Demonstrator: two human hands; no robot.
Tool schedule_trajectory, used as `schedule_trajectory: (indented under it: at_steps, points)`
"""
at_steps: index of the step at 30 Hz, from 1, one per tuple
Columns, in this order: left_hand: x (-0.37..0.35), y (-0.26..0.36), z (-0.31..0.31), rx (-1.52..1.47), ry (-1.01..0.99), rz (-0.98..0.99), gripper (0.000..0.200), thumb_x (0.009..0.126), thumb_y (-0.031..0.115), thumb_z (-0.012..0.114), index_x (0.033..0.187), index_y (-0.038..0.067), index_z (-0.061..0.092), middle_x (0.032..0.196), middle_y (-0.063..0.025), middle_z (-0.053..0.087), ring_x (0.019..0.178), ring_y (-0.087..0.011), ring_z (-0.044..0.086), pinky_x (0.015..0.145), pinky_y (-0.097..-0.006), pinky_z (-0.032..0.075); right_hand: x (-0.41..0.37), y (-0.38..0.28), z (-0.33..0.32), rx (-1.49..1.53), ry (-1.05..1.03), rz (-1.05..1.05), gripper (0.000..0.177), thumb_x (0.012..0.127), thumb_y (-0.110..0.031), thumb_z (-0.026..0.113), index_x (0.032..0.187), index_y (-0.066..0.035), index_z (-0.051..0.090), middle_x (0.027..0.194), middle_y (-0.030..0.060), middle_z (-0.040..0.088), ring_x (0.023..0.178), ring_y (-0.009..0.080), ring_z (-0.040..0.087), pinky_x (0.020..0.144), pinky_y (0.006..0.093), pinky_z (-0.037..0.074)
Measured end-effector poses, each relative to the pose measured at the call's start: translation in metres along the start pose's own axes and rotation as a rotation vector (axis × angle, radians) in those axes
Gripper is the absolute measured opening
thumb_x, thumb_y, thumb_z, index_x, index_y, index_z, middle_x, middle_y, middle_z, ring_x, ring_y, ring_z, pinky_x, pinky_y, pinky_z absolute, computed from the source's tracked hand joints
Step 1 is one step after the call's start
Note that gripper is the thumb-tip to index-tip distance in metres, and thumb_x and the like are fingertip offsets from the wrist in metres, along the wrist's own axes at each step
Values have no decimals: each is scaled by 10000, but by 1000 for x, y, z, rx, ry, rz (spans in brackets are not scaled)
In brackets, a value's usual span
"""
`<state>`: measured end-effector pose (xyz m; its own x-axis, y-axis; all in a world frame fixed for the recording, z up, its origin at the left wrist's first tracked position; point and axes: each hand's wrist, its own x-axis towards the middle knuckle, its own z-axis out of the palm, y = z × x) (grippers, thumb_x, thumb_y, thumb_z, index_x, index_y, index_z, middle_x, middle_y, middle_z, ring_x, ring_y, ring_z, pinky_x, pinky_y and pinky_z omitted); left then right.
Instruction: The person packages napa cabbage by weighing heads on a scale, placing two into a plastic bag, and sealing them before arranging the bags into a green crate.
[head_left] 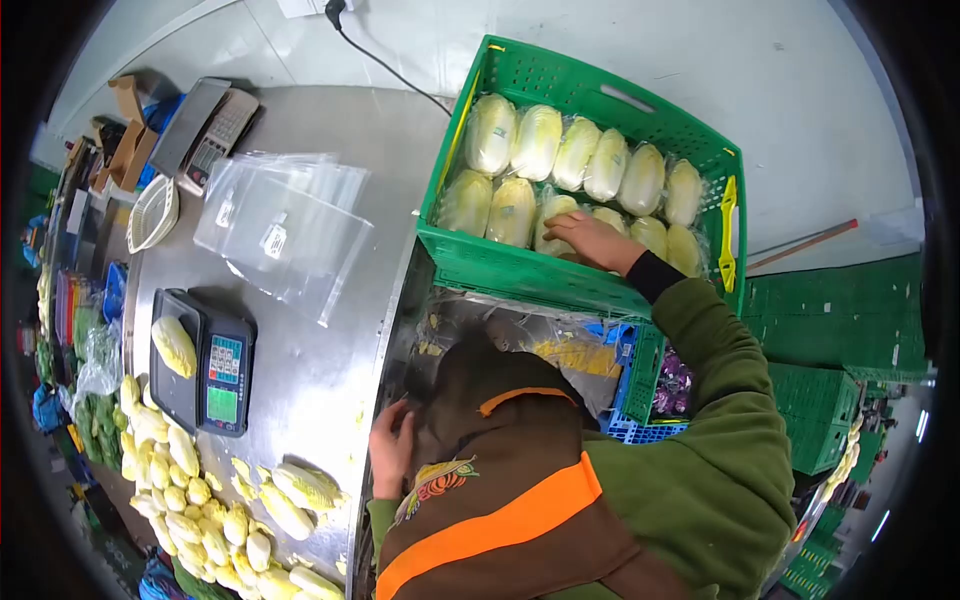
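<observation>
My right hand (593,242) reaches over the near wall of a green crate (540,262). Its fingers are closed over a plastic-wrapped napa cabbage (556,212) in the near row, partly covering it. Two rows of wrapped napa cabbages (538,142) lie side by side in the crate. By the steel table's right edge is my left hand (391,452), lower down, beside my brown apron (500,510). Its fingers are bent and somewhat apart, with nothing visible between them. A dark shape over my chest hides part of the space beside that hand.
The steel table (310,385) bears clear plastic bags (285,225), a scale (222,372) with one unwrapped cabbage (174,346) on it, and a pile of loose cabbages (205,525). A white basket (153,214) and second scale (205,130) stand farther back. Green crates (830,320) are stacked at right.
</observation>
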<state>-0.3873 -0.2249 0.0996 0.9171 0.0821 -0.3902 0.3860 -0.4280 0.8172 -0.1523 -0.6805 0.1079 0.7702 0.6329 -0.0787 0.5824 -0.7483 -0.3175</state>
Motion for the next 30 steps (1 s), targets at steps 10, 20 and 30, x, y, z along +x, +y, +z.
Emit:
schedule_trajectory:
  at_steps: [10,20,30]
  points:
    - [6,-3,-34,114,55,-26,304,928,108,646,1185,-53,648,1006,-179,719,896,-229,697,822,-332,540,16,-4,8,-114,-18,79,405,732,-197,754,1113,-153,624,1118,23,584,1112,277,535,904,395,507]
    - [20,-7,4,185,-135,-34,317,913,98,673,1204,-24,644,1040,-197,712,924,-243,711,811,-341,560,63,-5,5,-100,46,-191,601,763,-231,739,1333,-160,563,1367,32,515,1298,265,464,1003,461,414]
    - [24,32,29,212,-118,-91,344,932,86,658,1256,-21,622,1062,-181,716,936,-231,714,796,-321,566,40,3,30,-89,76,-116,571,885,-154,598,1440,-138,465,1529,52,399,1432,278,356,1124,534,344]
